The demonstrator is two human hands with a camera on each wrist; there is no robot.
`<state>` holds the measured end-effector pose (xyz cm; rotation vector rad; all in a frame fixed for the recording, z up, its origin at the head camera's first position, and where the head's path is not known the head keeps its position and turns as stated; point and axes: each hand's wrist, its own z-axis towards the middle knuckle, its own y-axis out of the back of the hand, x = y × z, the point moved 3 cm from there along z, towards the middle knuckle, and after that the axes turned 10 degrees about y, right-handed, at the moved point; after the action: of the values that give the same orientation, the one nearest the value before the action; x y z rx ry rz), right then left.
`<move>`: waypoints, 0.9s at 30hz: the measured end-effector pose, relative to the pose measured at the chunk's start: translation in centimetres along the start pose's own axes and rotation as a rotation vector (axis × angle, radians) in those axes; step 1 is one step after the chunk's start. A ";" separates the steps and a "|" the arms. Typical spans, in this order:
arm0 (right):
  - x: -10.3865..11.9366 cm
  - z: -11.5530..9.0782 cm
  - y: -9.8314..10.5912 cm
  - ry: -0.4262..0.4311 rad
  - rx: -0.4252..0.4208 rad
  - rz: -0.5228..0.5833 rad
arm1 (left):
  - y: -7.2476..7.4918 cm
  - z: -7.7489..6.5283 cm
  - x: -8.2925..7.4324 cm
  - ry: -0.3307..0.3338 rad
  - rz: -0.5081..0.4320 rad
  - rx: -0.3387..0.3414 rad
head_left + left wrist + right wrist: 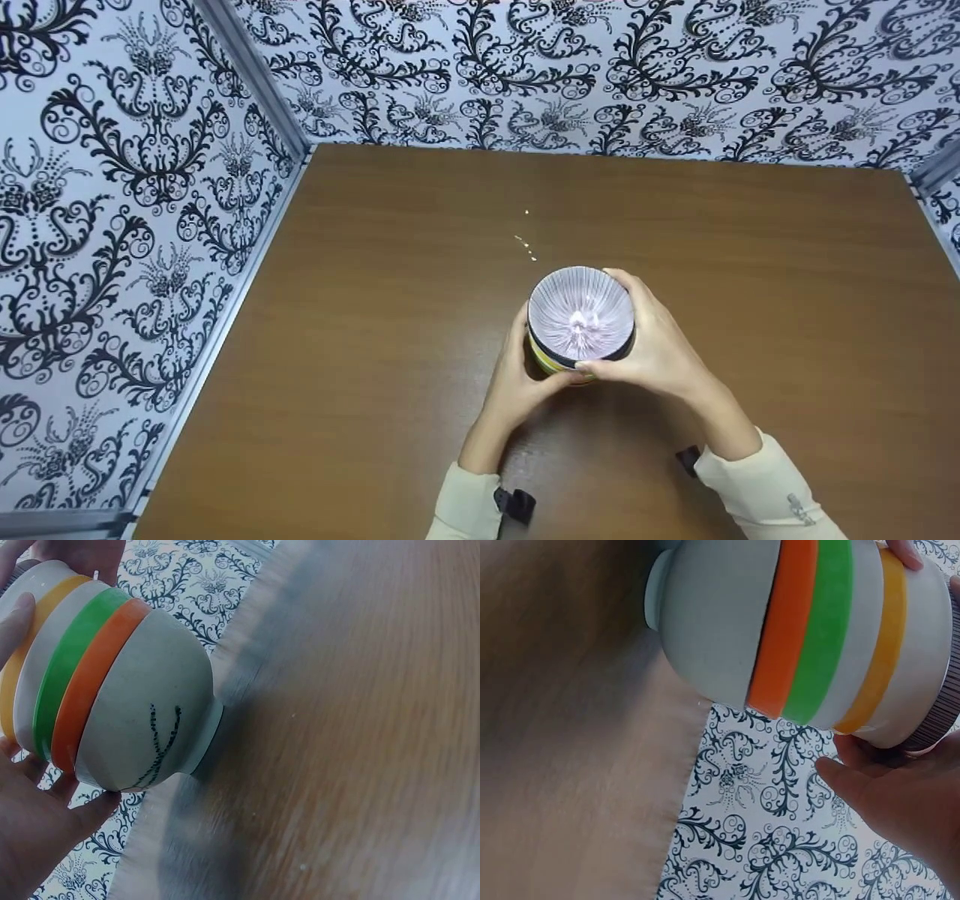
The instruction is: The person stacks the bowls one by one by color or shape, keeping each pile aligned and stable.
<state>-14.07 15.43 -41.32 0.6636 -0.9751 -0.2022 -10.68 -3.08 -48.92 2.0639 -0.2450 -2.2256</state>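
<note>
A stack of nested bowls stands upright between both hands, its foot right at the wooden tabletop (360,300). The top bowl (581,311) has a lilac inside with fine radiating lines and a dark ribbed outside. Below it show a white bowl, a yellow bowl (877,660), another white one, a green bowl (825,630), an orange bowl (784,630) and a pale bottom bowl (150,682) with a dark twig pattern. My left hand (517,386) grips the stack's left side, thumb across the yellow band. The right hand (660,349) holds the top bowl, thumb at its near rim.
Several small pale marks (526,245) lie on the tabletop beyond the bowls. Patterned panels, one at the back (555,75) and one on the left (150,187), border the table. Black straps show at both cream sleeves.
</note>
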 end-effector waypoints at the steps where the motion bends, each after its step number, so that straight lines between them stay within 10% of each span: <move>1: -0.1 -0.1 -0.1 -0.004 -0.003 0.001 | 0.0 0.0 0.0 0.000 0.003 -0.002; 27: -0.7 -1.0 -1.0 -0.053 -0.044 0.041 | 0.0 0.1 0.0 -0.015 -0.046 0.009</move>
<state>-13.55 15.37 -42.84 0.6000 -1.0313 -0.2059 -10.75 -3.04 -48.91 2.0785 -0.2114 -2.2707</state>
